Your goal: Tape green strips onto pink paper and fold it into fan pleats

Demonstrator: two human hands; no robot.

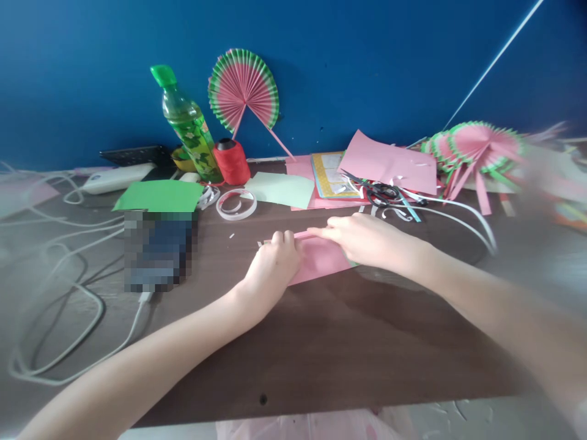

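Pink paper (321, 260) on the tabletop (367, 348), near the middle, under both hands. Left hand (277, 263) on the paper's left end, fingers curled down; too hidden to tell if pinching or just pressing. Right hand (360, 238) on the right part, pointing finger stretched out along the top edge, other fingers bent; too hidden to tell about a grip there, too. A bit of green at the paper's right corner. Behind the left hand, a tape roll (236, 216), a red spool of thread (232, 164) and a bottle (192, 134) with a green cap. Behind those, a round pink and green fan (243, 85) by the blue wall (343, 73). Behind the right hand, black scissors (387, 190) near white paper strips. More fans (477, 143) farther right. Off to the left, bright green paper (160, 195).
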